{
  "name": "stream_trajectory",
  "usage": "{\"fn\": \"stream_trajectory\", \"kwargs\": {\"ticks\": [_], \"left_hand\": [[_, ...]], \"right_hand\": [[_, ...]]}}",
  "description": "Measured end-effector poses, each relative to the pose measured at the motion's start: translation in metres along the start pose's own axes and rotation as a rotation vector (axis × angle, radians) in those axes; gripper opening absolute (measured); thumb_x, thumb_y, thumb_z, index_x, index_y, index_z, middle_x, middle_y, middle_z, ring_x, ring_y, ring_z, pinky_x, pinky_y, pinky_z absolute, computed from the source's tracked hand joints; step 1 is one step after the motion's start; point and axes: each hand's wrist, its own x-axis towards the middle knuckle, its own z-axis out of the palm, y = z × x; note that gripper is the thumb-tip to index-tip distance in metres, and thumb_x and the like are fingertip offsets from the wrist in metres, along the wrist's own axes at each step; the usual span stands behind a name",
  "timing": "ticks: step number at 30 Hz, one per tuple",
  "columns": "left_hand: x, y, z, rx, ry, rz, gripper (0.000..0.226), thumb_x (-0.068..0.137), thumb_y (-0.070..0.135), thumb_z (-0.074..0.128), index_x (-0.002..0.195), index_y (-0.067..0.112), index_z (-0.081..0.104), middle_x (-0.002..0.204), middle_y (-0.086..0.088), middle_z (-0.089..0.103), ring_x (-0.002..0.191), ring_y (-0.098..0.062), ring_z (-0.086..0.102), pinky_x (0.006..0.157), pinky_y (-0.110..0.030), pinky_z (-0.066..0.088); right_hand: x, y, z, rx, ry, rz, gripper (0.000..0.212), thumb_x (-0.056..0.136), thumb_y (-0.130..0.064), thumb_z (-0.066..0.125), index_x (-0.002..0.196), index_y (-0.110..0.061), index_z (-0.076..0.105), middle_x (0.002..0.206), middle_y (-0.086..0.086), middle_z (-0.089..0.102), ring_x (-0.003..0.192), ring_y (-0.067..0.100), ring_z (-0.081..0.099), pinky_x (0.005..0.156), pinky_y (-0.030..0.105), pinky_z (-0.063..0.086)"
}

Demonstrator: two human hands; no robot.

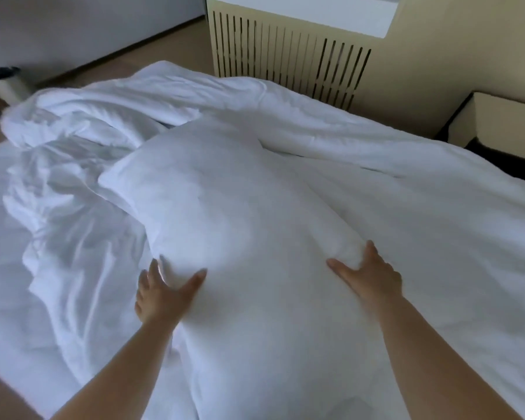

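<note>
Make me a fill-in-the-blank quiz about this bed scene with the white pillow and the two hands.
The left hand and right hand both hold a plump white ___.
The crumpled white duvet lies to the ___ of it.
Behind them stands a slatted radiator cover coloured ___.
Missing words: pillow; left; cream.

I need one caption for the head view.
Left hand and right hand grip a white pillow over a rumpled duvet.
</note>
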Motion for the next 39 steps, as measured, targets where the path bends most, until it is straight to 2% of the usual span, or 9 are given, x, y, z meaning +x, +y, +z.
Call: {"fn": "stream_trajectory", "kwargs": {"ticks": [5, 9, 12, 18, 23, 27, 31, 35, 39], "left_hand": [[0.027, -0.01, 0.007, -0.382, -0.205, -0.227, 0.106, 0.073, 0.035, 0.076, 0.147, 0.008, 0.006, 0.15, -0.016, 0.025, 0.134, -0.033, 0.032, 0.109, -0.04, 0.03], [0.025, 0.002, 0.017, -0.614, -0.166, -0.176, 0.099, 0.047, 0.05, 0.071, 0.133, 0.009, 0.042, 0.125, -0.013, 0.056, 0.112, -0.031, 0.055, 0.093, -0.037, 0.045], [0.027, 0.008, 0.011, -0.705, -0.151, -0.155, 0.061, 0.073, 0.038, 0.074, 0.123, 0.009, 0.052, 0.111, -0.011, 0.063, 0.102, -0.03, 0.06, 0.084, -0.035, 0.047], [0.035, 0.035, -0.029, -0.578, -0.124, 0.005, 0.057, 0.077, 0.031, 0.072, 0.126, 0.014, 0.05, 0.118, -0.013, 0.06, 0.106, -0.031, 0.056, 0.088, -0.035, 0.043], [0.045, 0.016, -0.057, -0.37, -0.176, 0.012, 0.049, 0.085, 0.025, 0.063, 0.128, 0.007, 0.047, 0.11, -0.01, 0.055, 0.099, -0.03, 0.053, 0.081, -0.033, 0.038], [0.05, -0.003, -0.061, -0.403, -0.335, -0.02, 0.081, 0.07, 0.064, 0.059, 0.128, 0.009, 0.048, 0.12, -0.02, 0.058, 0.104, -0.035, 0.058, 0.09, -0.042, 0.047], [0.097, -0.007, -0.051, -0.461, -0.318, -0.101, 0.11, 0.046, 0.084, 0.056, 0.127, 0.009, 0.051, 0.126, -0.019, 0.057, 0.11, -0.034, 0.058, 0.097, -0.045, 0.045], [0.067, 0.027, -0.062, -0.481, -0.436, -0.136, 0.068, 0.068, 0.057, 0.07, 0.113, 0.007, 0.057, 0.106, -0.012, 0.064, 0.083, -0.027, 0.061, 0.065, -0.029, 0.048], [0.048, 0.025, -0.052, -0.392, -0.266, -0.058, 0.045, 0.078, 0.033, 0.07, 0.112, 0.007, 0.057, 0.1, -0.009, 0.059, 0.088, -0.024, 0.054, 0.076, -0.029, 0.041]], "right_hand": [[0.0, 0.004, 0.0, 0.091, -0.078, 0.109, 0.104, 0.077, -0.06, 0.059, 0.149, -0.013, 0.0, 0.15, 0.014, 0.029, 0.136, 0.032, 0.03, 0.108, 0.037, 0.027], [-0.01, 0.001, 0.003, 0.107, -0.091, 0.089, 0.092, 0.082, -0.053, 0.058, 0.149, -0.016, 0.006, 0.147, 0.012, 0.035, 0.134, 0.028, 0.036, 0.105, 0.033, 0.031], [-0.027, 0.007, 0.004, 0.171, -0.058, 0.08, 0.082, 0.085, -0.044, 0.06, 0.148, -0.022, 0.012, 0.144, 0.008, 0.041, 0.132, 0.025, 0.041, 0.101, 0.033, 0.035], [-0.077, 0.011, 0.008, 0.268, 0.01, -0.009, 0.059, 0.089, -0.022, 0.056, 0.141, -0.031, 0.031, 0.127, 0.006, 0.058, 0.113, 0.025, 0.056, 0.091, 0.03, 0.043], [-0.096, 0.018, 0.031, 0.234, -0.251, -0.051, 0.061, 0.087, -0.03, 0.059, 0.14, -0.033, 0.029, 0.08, -0.008, 0.055, 0.069, 0.005, 0.05, 0.069, 0.021, 0.039], [-0.076, 0.007, 0.04, 0.567, -0.159, 0.11, 0.076, 0.086, -0.034, 0.061, 0.147, -0.023, 0.017, 0.139, 0.003, 0.041, 0.119, 0.018, 0.046, 0.1, 0.031, 0.037], [-0.052, -0.026, 0.039, 0.773, -0.191, 0.175, 0.083, 0.088, -0.042, 0.055, 0.149, -0.019, 0.005, 0.153, 0.007, 0.022, 0.137, 0.023, 0.031, 0.109, 0.033, 0.029], [-0.036, -0.048, 0.045, 0.7, -0.186, 0.176, 0.094, 0.084, -0.04, 0.063, 0.148, -0.008, 0.003, 0.154, 0.008, 0.018, 0.14, 0.025, 0.025, 0.111, 0.033, 0.024], [-0.035, -0.042, 0.046, 0.604, -0.229, 0.179, 0.071, 0.082, -0.021, 0.068, 0.14, -0.001, 0.032, 0.139, 0.011, 0.043, 0.127, 0.028, 0.044, 0.105, 0.033, 0.034]]}}
